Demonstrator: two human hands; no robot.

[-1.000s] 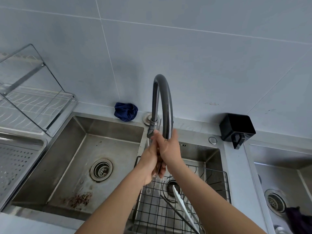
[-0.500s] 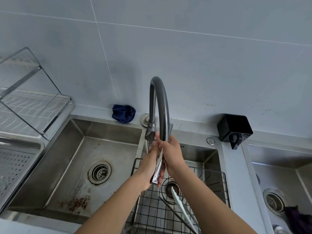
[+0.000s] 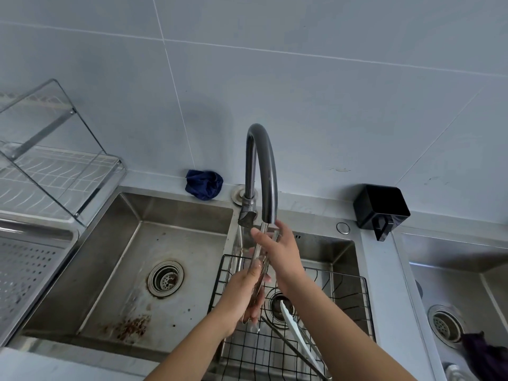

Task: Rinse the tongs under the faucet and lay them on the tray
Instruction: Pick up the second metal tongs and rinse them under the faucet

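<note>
Metal tongs (image 3: 259,253) stand nearly upright under the spout of the dark grey arched faucet (image 3: 261,160), and water runs down along them. My left hand (image 3: 243,294) grips their lower part over the middle sink. Just below the spout, my right hand (image 3: 283,253) holds their upper end between thumb and fingers. The perforated steel tray (image 3: 27,273) lies at the far left, beside the left basin, well apart from both hands.
A black wire basket (image 3: 346,281) sits in the middle sink with a white utensil (image 3: 295,324) and a dark one (image 3: 288,346) in it. Behind are a blue cloth (image 3: 204,184) and a black holder (image 3: 380,209). A dish rack (image 3: 55,166) stands above the tray.
My hands, bunched together at the spout before, have drawn apart: the left has slid down the tongs and more of the metal shows between them.
</note>
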